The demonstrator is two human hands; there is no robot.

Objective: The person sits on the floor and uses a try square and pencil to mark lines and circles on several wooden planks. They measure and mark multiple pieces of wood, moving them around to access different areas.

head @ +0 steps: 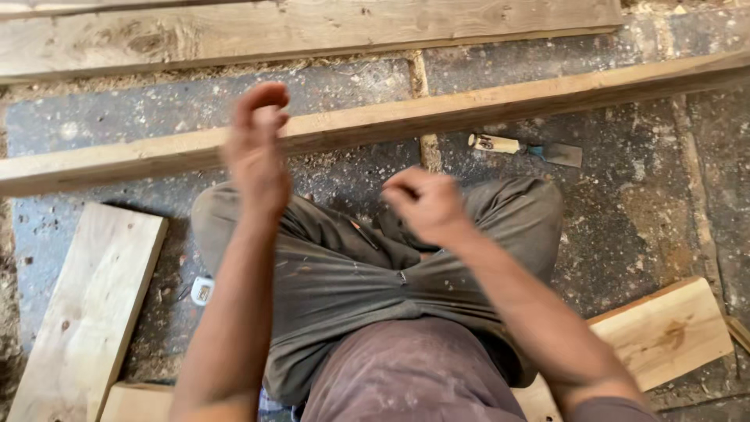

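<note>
Seated cross-legged in grey dusty trousers (pixel 351 273), the person has both forearms raised over the knees. The right hand (pixel 426 205) is clenched into a loose fist, grasping nothing visible. The left hand (pixel 258 152), blurred, is lifted with fingers curled inward, also empty. Nearest them, at twelve o'clock, lies a long narrow pale wooden plank (pixel 469 105), its long axis running from eight o'clock up to two o'clock. Just past the right knee at one o'clock rests a small chisel with a wooden handle (pixel 525 148), blade pointing to three o'clock.

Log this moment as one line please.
left hand: raised, empty | right hand: loose fist, empty | chisel: on floor beyond knees | long plank: untouched
</note>
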